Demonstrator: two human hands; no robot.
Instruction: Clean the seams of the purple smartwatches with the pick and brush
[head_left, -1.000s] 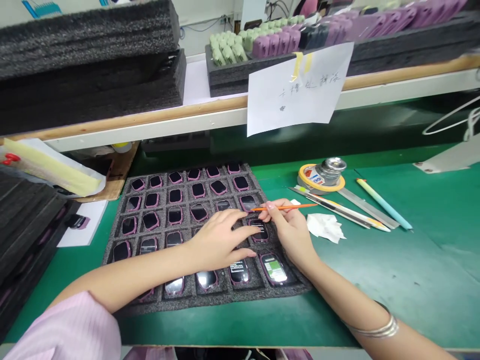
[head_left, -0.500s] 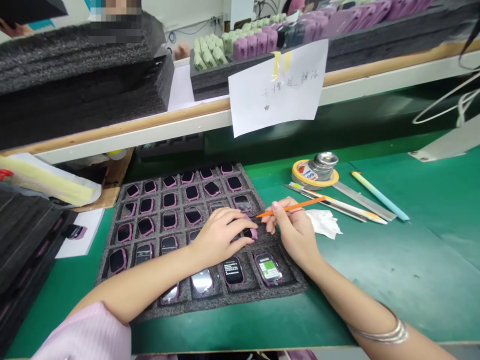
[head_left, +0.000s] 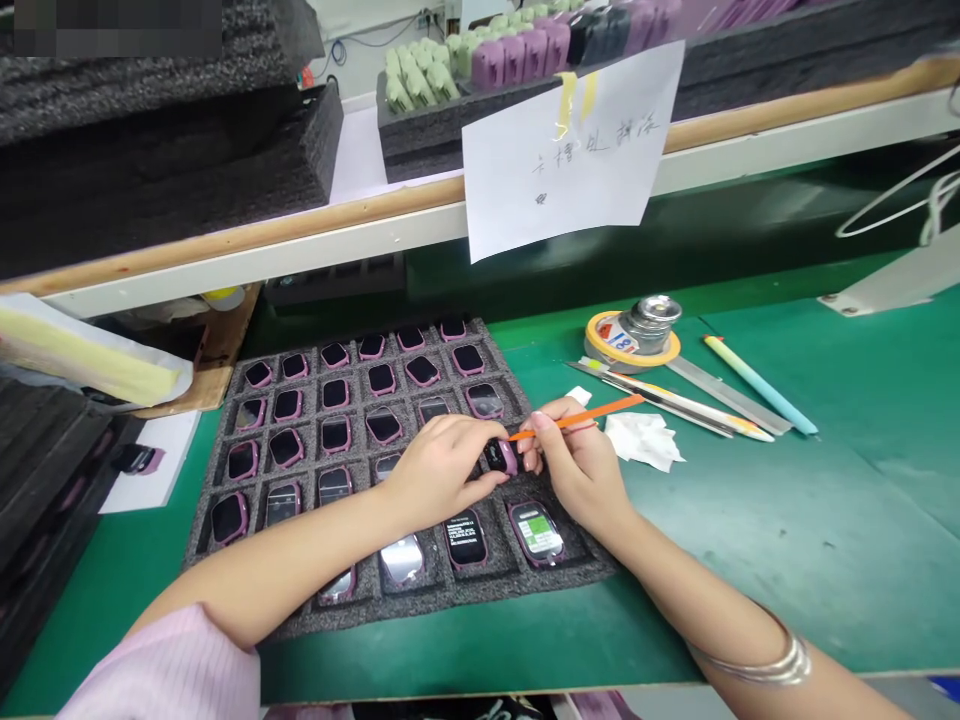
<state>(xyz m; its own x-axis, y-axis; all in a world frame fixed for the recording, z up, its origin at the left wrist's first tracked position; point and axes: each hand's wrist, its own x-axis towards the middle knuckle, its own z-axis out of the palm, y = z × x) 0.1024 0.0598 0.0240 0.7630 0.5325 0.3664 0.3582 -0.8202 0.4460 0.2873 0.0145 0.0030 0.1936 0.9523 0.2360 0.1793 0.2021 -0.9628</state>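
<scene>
A dark foam tray (head_left: 517, 385) lies on the green bench and holds several purple-cased smartwatch bodies in pockets. My left hand (head_left: 439, 465) is closed around one purple watch body (head_left: 501, 456), lifted just above its pocket near the tray's right side. My right hand (head_left: 574, 462) pinches a thin orange stick (head_left: 592, 412), whose tip points at the held watch. Two watches in the front row, one (head_left: 465, 540) with a dark text screen and one (head_left: 537, 530) with a bright screen, are lit.
Right of the tray lie a crumpled white wipe (head_left: 643, 440), a tape roll with a metal weight (head_left: 634, 335), a steel ruler (head_left: 724, 395) and pens (head_left: 757, 385). A paper note (head_left: 562, 150) hangs from the shelf above. Stacked foam trays (head_left: 45, 470) stand at the left.
My left hand has closed on a watch and raised it out of its pocket. My right hand brought the orange stick's tip in to that watch. The view shifted slightly.
</scene>
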